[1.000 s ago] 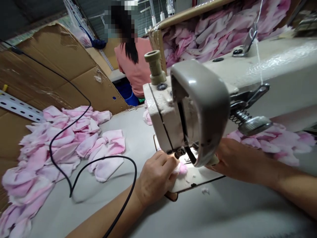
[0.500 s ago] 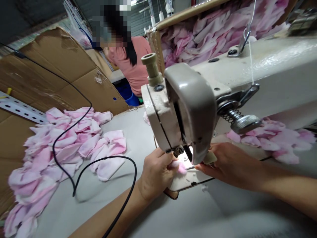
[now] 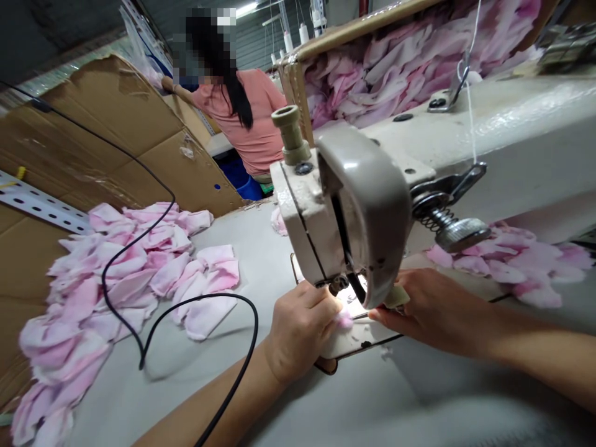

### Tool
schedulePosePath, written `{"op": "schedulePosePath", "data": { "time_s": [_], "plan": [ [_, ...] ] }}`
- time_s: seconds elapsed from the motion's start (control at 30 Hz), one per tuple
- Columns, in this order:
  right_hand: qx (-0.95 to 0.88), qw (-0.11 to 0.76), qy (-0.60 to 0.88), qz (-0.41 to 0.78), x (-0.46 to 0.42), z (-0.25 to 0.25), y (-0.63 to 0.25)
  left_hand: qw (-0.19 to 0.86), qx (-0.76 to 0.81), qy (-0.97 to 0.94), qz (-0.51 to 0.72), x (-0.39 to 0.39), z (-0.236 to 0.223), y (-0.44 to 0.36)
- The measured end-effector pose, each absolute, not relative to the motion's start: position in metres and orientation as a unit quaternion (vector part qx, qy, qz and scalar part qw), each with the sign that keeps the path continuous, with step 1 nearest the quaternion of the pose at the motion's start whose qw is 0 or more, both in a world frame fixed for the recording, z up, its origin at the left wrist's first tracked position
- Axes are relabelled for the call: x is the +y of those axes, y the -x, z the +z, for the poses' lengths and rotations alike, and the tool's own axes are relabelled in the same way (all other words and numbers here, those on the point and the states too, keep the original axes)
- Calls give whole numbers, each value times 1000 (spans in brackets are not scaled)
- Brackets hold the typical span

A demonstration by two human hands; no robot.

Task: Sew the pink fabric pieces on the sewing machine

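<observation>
I work in a garment sewing workshop: an industrial sewing machine [image 3: 367,205], thread cones [image 3: 288,42], and heaped pink fabric pieces [image 3: 139,273].

sewing machine [image 3: 367,211] glossy painted metal; pink cloth [image 3: 345,320] fuzzy, matt

The left hand [image 3: 300,326] and sewing machine head [image 3: 367,211] hide most of the pink fabric piece [image 3: 345,320]

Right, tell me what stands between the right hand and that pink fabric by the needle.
The grey cover of the sewing machine head hangs above the gap; below it, nothing visible blocks the right hand from the pink fabric.
</observation>
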State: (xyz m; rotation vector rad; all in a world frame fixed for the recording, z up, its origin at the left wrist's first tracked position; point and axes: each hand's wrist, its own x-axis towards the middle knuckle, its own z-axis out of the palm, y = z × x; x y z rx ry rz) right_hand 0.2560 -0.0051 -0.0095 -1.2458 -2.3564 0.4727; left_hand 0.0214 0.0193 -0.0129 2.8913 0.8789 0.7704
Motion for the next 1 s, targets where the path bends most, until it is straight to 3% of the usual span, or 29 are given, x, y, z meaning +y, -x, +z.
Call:
{"op": "schedulePosePath", "data": {
  "time_s": [0.13,0.67,1.0],
  "plan": [
    [-851,203,449,184,-5,-7,-255,-16,264,-933,244,20,-10,-22],
    [-864,292,409,36,-1,-13,-266,-50,248,-945,207,7,-2,-24],
    [-875,249,411,57,2,-16,-265,-51,240,-944,223,7,-11,-22]
  ]
}}
